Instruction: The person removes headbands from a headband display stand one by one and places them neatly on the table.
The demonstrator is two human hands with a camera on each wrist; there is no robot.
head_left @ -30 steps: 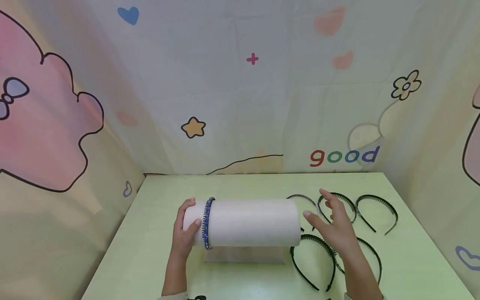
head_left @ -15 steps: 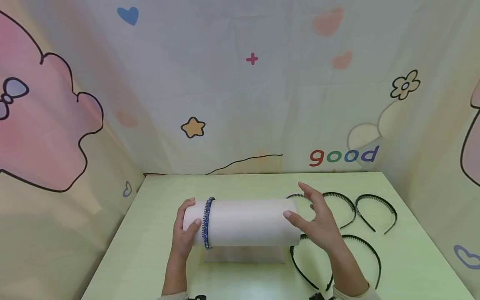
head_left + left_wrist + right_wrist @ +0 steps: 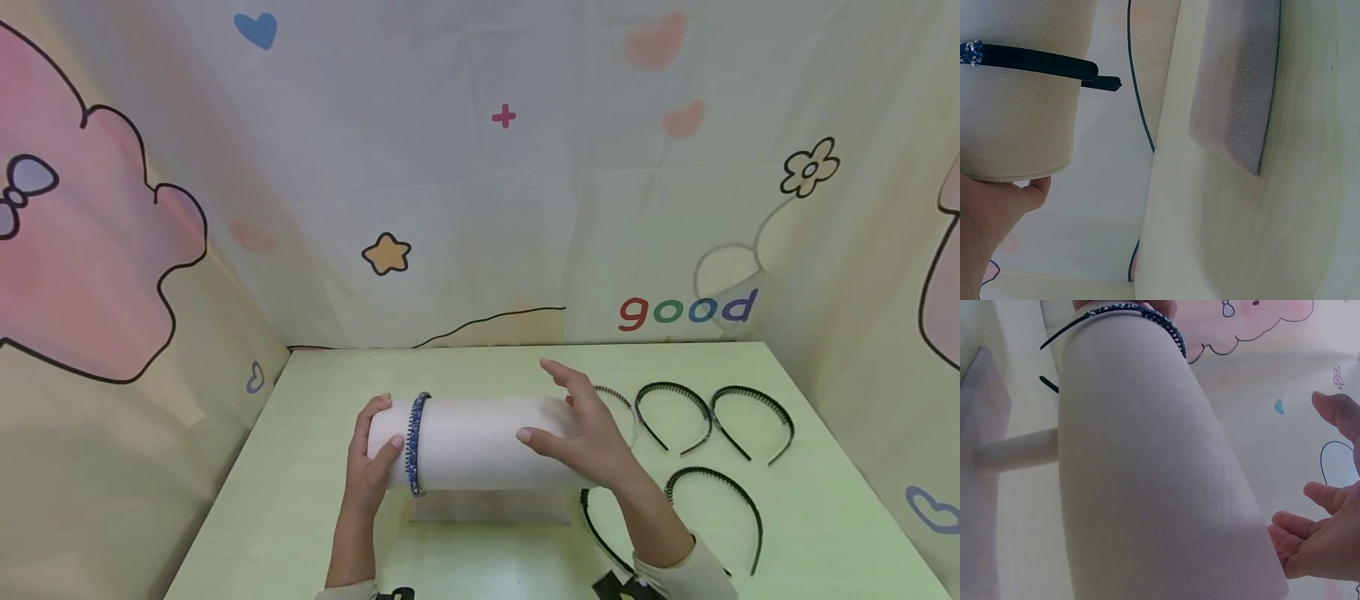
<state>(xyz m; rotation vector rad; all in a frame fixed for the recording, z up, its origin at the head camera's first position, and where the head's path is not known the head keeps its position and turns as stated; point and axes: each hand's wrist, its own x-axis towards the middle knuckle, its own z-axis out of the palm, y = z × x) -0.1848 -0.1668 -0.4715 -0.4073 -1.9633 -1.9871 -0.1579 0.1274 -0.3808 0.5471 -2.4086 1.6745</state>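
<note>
A white padded roll [image 3: 480, 442] lies level on a headband display stand, with its flat base [image 3: 487, 507] under it and a short post [image 3: 1022, 450] between. My left hand [image 3: 369, 473] grips the roll's left end, thumb in front and fingers behind. Just right of that thumb, a glittery blue headband [image 3: 414, 446] with small teeth straddles the roll; its dark ends [image 3: 1054, 62] stick out below. Over the roll's right part is my right hand [image 3: 592, 442], thumb and fingers spread. In the right wrist view, its lower fingertips [image 3: 1285, 519] are right at the roll's side.
On the table [image 3: 300, 467] to the right lie several dark toothed headbands, among them one at the back [image 3: 672, 387], one at the far right [image 3: 757, 396] and one nearer [image 3: 723, 477]. Another headband [image 3: 600, 529] is partly behind my right forearm. A printed cloth [image 3: 450, 167] hangs behind.
My right hand has moved left, from beside the roll's right end to over its right part, fingers still spread. The left hand, roll and blue headband have stayed in place.
</note>
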